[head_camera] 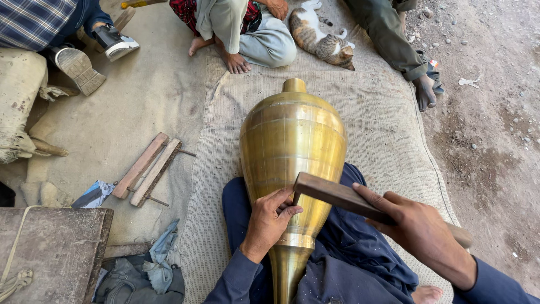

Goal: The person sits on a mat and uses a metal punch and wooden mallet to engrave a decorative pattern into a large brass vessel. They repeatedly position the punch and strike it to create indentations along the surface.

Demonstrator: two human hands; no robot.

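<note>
Now L hand [269, 220] flat on brass vessel [292, 146], R grip [419, 228] clamps wooden mallet [337, 195].

I see soft, even daylight with faint shadows. Bright glare streaks run down the brass vessel [292, 141]. Focus is sharp throughout; wide-angle distortion bends the frame edges.

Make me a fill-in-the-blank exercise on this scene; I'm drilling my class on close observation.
1. The left hand rests on a large ____-coloured metal vessel.
2. The right hand grips a ____ mallet.
3. A ____ lies on the mat near the seated people.

Missing words: brass; wooden; cat
</note>
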